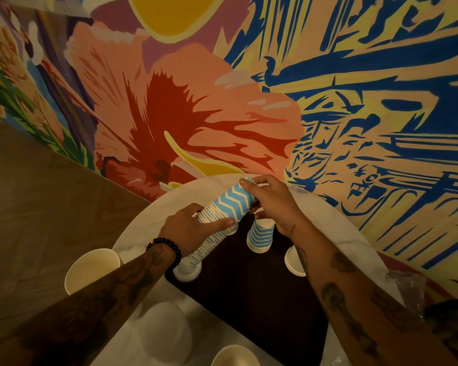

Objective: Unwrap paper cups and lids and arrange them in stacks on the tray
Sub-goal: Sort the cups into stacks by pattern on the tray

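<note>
My left hand [192, 231] grips the long cup stack [233, 204] above the tray [249, 299]; my right hand [273, 203] clasps its top cups. I should pull straight along it, without squeezing.

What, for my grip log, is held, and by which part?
A long stack of blue zigzag paper cups: left hand around its middle, right hand on its upper end.

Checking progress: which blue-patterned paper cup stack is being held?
The long, tilted stack of blue zigzag paper cups, gripped by the left hand and right hand. The short blue-striped stack stands free on the dark tray.
</note>
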`<state>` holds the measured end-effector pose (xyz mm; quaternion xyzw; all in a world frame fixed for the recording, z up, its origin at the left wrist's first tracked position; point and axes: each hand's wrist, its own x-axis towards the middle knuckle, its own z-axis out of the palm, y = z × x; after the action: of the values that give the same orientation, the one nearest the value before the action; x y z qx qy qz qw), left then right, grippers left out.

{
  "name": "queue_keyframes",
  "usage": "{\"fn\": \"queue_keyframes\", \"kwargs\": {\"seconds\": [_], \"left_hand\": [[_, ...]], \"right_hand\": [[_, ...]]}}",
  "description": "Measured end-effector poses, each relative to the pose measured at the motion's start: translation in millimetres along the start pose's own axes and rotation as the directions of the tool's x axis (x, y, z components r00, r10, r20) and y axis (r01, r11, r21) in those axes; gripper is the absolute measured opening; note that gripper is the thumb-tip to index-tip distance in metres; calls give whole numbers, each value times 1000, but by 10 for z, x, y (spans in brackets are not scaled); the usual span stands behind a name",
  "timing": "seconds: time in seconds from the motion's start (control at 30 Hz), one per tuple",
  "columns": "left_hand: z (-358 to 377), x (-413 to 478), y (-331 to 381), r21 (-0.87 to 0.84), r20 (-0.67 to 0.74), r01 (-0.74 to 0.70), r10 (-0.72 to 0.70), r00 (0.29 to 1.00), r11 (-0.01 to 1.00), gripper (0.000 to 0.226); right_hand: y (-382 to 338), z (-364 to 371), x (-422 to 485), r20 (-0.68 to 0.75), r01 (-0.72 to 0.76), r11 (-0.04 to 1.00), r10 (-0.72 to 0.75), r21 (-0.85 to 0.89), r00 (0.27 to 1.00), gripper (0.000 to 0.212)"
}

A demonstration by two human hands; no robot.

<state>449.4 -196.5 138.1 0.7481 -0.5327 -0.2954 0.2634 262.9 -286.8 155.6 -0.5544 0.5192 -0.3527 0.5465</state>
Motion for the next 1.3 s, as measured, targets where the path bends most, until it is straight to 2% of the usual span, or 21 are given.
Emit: {"fn": "queue_keyframes", "kwargs": {"seconds": [0.3, 0.47, 0.53, 0.63, 0.73, 0.87, 0.97, 1.13, 1.3], "left_hand": [[-14, 37, 8, -9, 38, -1, 2, 999, 1000, 106], [3, 43, -7, -2, 32, 19, -19, 999, 1000, 99], [-5, 44, -25, 3, 29, 27, -27, 999, 1000, 100], [-45, 53, -67, -9, 17, 67, -66, 998, 998, 102], [-91, 71, -137, -39, -1, 98, -98, 995, 994, 97], [-113, 85, -178, -80, -11, 134, -135, 991, 988, 87], [-102, 84, -185, -84, -17, 138, -140, 990, 987, 84], [-91, 91, -215, -51, -21, 119, -120, 993, 992, 93], [-86, 90, -222, -61, -21, 112, -113, 993, 992, 96]], "right_hand": [[-18, -31, 12, -16, 62, 998, -62, -7, 998, 31], [-33, -100, 29, -12, 80, 997, -80, 17, 997, 21], [-57, -158, 54, -79, 106, 994, -104, 21, 991, 20], [-52, -309, 128, -267, 146, 989, -139, 7, 954, 22], [1, -459, 160, -381, 155, 980, -192, -126, 904, 33], [172, -485, 115, -279, 172, 872, -325, -459, 904, 45], [356, -406, 125, -212, 112, 786, -298, -608, 931, 47], [634, -276, 134, -110, 76, 682, -226, -728, 968, 47], [838, -225, 157, -52, 55, 627, -150, -777, 987, 47]]}}
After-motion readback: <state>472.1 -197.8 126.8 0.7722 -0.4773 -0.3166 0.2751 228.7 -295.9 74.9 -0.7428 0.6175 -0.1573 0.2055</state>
